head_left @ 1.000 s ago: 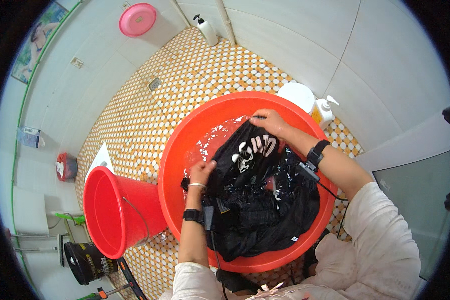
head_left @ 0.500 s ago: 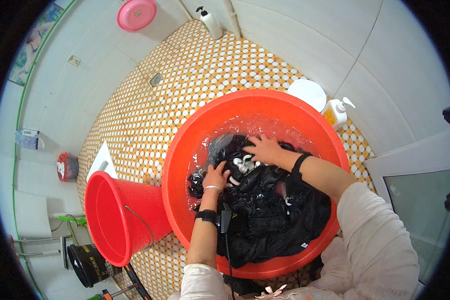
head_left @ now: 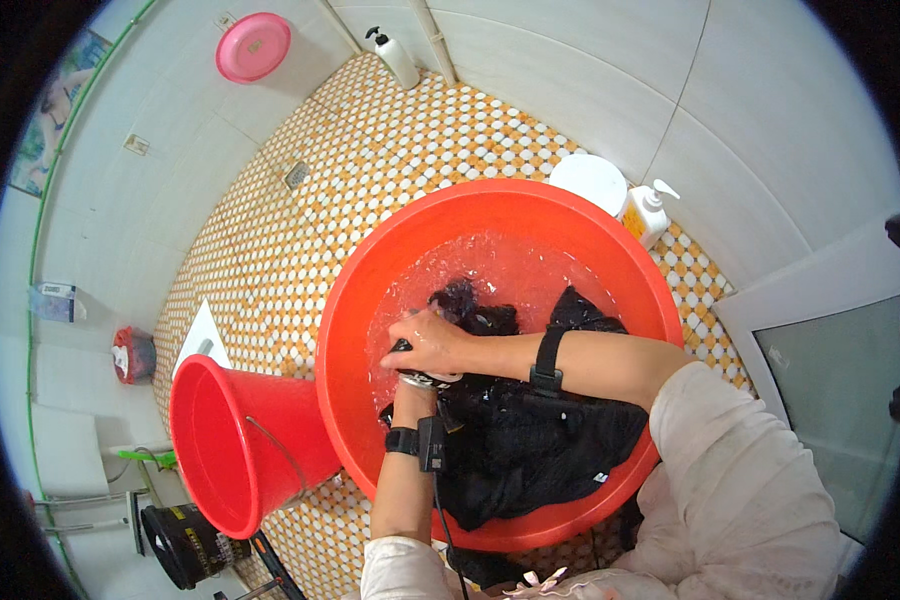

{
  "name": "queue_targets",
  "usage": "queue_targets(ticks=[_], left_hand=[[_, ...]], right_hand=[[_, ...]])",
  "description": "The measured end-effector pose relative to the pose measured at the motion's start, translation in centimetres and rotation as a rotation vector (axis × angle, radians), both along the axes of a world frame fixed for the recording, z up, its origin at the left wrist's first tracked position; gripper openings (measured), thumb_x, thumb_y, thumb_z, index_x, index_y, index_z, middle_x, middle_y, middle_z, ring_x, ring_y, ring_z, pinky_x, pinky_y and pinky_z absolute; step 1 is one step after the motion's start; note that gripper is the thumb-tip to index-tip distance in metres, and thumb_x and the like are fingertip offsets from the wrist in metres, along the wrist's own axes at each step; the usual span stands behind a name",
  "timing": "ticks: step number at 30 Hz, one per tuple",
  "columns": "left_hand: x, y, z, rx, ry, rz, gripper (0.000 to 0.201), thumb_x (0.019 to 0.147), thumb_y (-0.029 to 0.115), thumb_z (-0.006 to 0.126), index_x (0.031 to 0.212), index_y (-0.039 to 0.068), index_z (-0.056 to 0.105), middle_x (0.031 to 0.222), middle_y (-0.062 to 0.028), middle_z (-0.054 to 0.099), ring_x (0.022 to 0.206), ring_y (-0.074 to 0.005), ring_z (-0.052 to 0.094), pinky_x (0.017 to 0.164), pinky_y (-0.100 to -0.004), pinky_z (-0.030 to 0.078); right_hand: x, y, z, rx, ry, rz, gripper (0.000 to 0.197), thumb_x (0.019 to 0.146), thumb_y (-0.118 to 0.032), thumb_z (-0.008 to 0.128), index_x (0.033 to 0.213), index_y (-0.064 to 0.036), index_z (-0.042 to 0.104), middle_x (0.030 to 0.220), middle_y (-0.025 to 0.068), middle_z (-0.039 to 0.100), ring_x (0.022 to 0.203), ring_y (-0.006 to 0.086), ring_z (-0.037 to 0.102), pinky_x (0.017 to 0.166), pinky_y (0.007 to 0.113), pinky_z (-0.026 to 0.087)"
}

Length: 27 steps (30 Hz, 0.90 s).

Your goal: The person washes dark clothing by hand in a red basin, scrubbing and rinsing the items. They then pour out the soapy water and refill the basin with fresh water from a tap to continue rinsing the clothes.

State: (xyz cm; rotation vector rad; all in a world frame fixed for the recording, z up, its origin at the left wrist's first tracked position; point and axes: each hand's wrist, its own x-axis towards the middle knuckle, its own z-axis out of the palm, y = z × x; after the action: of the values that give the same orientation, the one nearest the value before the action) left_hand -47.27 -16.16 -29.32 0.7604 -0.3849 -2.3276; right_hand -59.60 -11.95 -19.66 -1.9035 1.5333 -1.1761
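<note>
A big round red tub (head_left: 345, 300) holds water and a heap of soaked black clothing (head_left: 530, 450). Over the tub's left half, my right hand (head_left: 432, 340) is closed on a bunched part of a black garment (head_left: 470, 310); a bit of dark cloth shows between its fingers. My left hand lies under the right one, at the same bunch, and its fingers are hidden; only the left wrist (head_left: 416, 400) and forearm show clearly. Black straps are on both arms, and a small black box with a cable is on the left one.
A red bucket (head_left: 280, 430) leans against the tub's left side, with a black bucket (head_left: 192, 535) behind it. Beyond the tub's far right rim stand a round white lid or container (head_left: 590, 182) and a white pump bottle (head_left: 647, 215). A door (head_left: 830, 370) is at the right.
My right hand has moved left and nearer, from flat on the clothes to closing on black cloth over my left hand. The white pieces on the heap are out of sight. The view has shifted slightly.
</note>
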Motion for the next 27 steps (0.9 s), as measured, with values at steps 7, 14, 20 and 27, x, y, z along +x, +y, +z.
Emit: queue_targets(ticks=[7,14,20,27], left_hand=[[-2.3,2.7,7.2,-0.023,-0.279,-0.183,0.042,0.093,0.043,0.039,0.110,0.008,0.055,0.099,-0.0104,0.063,0.082,-0.0256,0.063,0.071,-0.0369,0.053],[-1.7,1.5,8.7,-1.030,-0.904,-0.314,0.055,0.074,0.026,0.073,0.117,0.004,0.047,0.110,-0.0067,0.054,0.099,-0.0174,0.051,0.086,-0.0293,0.042],[-4.1,2.6,10.1,-0.429,-0.473,0.043,0.040,0.087,0.032,0.056,0.120,0.011,0.048,0.112,-0.0063,0.054,0.104,-0.0194,0.052,0.090,-0.0350,0.043],[-4.9,4.3,22.6,-0.417,-0.242,-0.063,0.038,0.089,0.036,0.052,0.111,0.006,0.055,0.103,-0.0099,0.063,0.090,-0.0250,0.062,0.079,-0.0383,0.051]], right_hand=[[-6.1,-1.2,-1.6,0.135,0.413,-0.030,0.036,0.084,-0.040,0.048,0.080,-0.0082,0.063,0.075,0.0161,0.064,0.071,0.0335,0.063,0.060,0.045,0.050],[-5.9,-1.9,5.3,-0.089,0.229,0.149,0.033,0.070,-0.040,0.060,0.078,-0.0087,0.062,0.069,0.0107,0.062,0.068,0.0328,0.061,0.059,0.044,0.049],[-3.3,-1.8,6.2,-0.388,0.020,0.124,0.031,0.074,-0.036,0.056,0.086,-0.0079,0.062,0.081,0.0129,0.062,0.081,0.0311,0.060,0.070,0.043,0.048],[-13.9,-1.5,-2.9,0.592,-0.106,-0.376,0.039,0.090,-0.035,0.042,0.106,-0.0031,0.057,0.110,0.0180,0.057,0.098,0.0351,0.055,0.080,0.042,0.044]])
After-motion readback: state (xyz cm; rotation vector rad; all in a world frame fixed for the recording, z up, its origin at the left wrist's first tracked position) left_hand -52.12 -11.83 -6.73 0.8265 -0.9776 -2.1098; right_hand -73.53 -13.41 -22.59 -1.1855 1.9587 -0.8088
